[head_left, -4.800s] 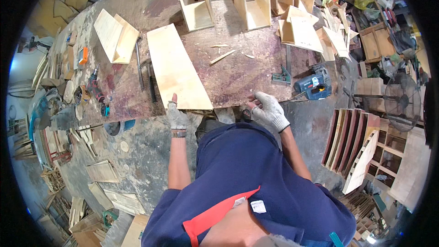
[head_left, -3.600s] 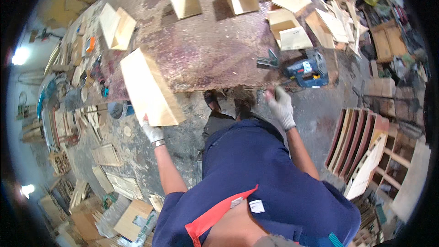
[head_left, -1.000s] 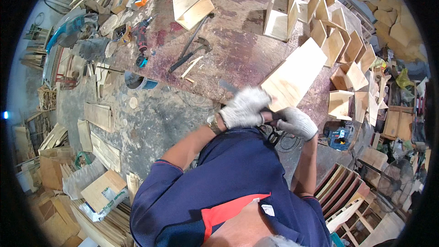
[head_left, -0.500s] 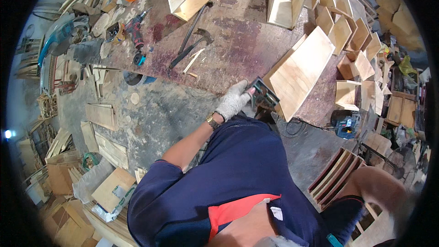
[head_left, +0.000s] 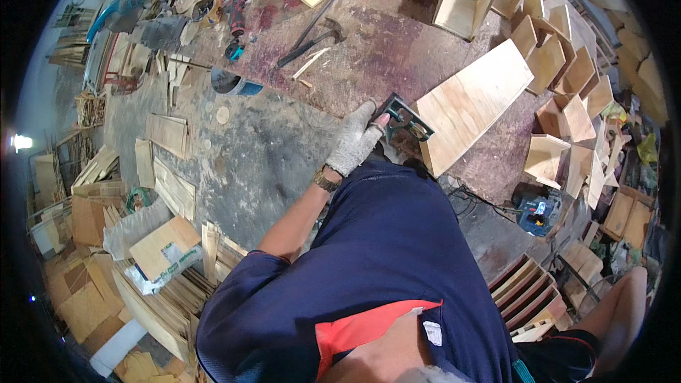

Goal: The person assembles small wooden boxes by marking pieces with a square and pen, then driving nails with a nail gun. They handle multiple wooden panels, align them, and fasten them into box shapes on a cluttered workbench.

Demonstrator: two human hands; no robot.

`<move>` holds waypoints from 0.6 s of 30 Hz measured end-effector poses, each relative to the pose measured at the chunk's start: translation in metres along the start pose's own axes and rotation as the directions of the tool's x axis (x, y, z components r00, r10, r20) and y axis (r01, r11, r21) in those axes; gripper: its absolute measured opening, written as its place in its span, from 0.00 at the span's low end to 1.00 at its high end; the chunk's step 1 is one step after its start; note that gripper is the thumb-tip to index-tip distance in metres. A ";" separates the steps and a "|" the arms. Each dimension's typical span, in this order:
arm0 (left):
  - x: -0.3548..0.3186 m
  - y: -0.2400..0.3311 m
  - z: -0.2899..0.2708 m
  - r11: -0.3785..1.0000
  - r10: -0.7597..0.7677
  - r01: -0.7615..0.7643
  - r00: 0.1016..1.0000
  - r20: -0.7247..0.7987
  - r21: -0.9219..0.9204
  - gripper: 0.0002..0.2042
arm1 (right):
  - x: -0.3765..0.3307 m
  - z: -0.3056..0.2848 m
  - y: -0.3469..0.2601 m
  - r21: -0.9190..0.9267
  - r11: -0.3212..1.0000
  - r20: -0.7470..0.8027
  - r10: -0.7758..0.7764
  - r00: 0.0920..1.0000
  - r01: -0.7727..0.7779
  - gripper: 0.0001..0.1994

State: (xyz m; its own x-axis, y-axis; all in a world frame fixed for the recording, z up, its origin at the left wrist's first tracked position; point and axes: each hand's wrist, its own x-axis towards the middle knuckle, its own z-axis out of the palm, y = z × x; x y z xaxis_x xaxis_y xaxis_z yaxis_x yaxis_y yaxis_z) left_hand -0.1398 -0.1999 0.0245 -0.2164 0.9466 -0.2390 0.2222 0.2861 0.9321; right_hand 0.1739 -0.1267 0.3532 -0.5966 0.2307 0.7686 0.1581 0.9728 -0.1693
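Observation:
My left hand [head_left: 355, 139], in a grey-white knit glove with a thumb tip showing, is closed around a dark hand tool that looks like a staple gun [head_left: 406, 119]. The tool is at the near left end of a pale wooden box [head_left: 479, 106], its broad smooth face turned up. Whether the tool touches the box I cannot tell. My right arm [head_left: 617, 323] reaches out at the lower right, and its hand is out of view.
On the worktable [head_left: 376, 42] lie a claw hammer [head_left: 312, 42], a pry bar [head_left: 326, 18], a drill [head_left: 237, 21] and wood slivers. Several open wooden boxes [head_left: 546, 60] stand at right, near a blue power tool [head_left: 535, 209]. Board stacks [head_left: 167, 305] lie lower left.
The view has shifted, so the table things sit higher and farther right. My left hand still grips the tool by the box's end. My right arm has swung outward and down.

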 end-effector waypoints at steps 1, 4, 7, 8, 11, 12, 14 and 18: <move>-0.003 0.001 0.002 1.000 0.007 -0.006 1.000 -0.015 0.011 0.15 | -0.002 -0.003 0.002 0.013 1.000 -0.006 -0.011 1.000 0.011 0.15; -0.012 0.005 0.008 0.999 -0.026 0.027 0.999 -0.042 0.021 0.15 | -0.010 -0.010 0.006 0.045 0.999 -0.008 -0.030 1.000 0.030 0.13; -0.017 0.011 0.014 0.995 -0.100 0.101 0.993 -0.064 0.012 0.16 | -0.016 -0.018 0.013 0.083 0.996 -0.021 -0.017 1.000 0.019 0.11; -0.018 0.014 0.016 0.993 -0.119 0.119 0.989 -0.086 -0.005 0.17 | -0.020 -0.020 0.015 0.098 0.995 -0.039 0.000 0.999 0.004 0.11; -0.021 0.021 0.019 0.989 -0.141 0.138 0.987 -0.080 -0.047 0.19 | -0.037 -0.026 0.025 0.193 0.979 -0.153 0.100 0.983 -0.069 0.09; -0.022 0.024 0.019 0.991 -0.127 0.123 0.989 -0.081 -0.043 0.19 | -0.046 -0.026 0.030 0.263 0.957 -0.232 0.183 0.955 -0.120 0.09; -0.024 0.029 0.019 0.992 -0.115 0.111 0.991 -0.073 -0.051 0.18 | -0.068 -0.022 0.044 0.455 0.867 -0.392 0.399 0.829 -0.202 0.08; -0.022 0.042 0.016 0.982 -0.167 0.165 0.986 -0.009 -0.095 0.16 | -0.127 0.039 0.094 0.883 0.403 -0.290 0.872 0.393 -0.241 0.08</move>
State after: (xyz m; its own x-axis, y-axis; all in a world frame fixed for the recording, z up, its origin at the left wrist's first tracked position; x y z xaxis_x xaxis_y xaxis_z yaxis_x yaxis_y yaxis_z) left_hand -0.1105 -0.2061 0.0644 -0.2594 0.8841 -0.3886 0.0922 0.4232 0.9013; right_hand 0.2334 -0.0640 0.2155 0.1316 0.9335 0.3336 -0.4870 0.3540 -0.7984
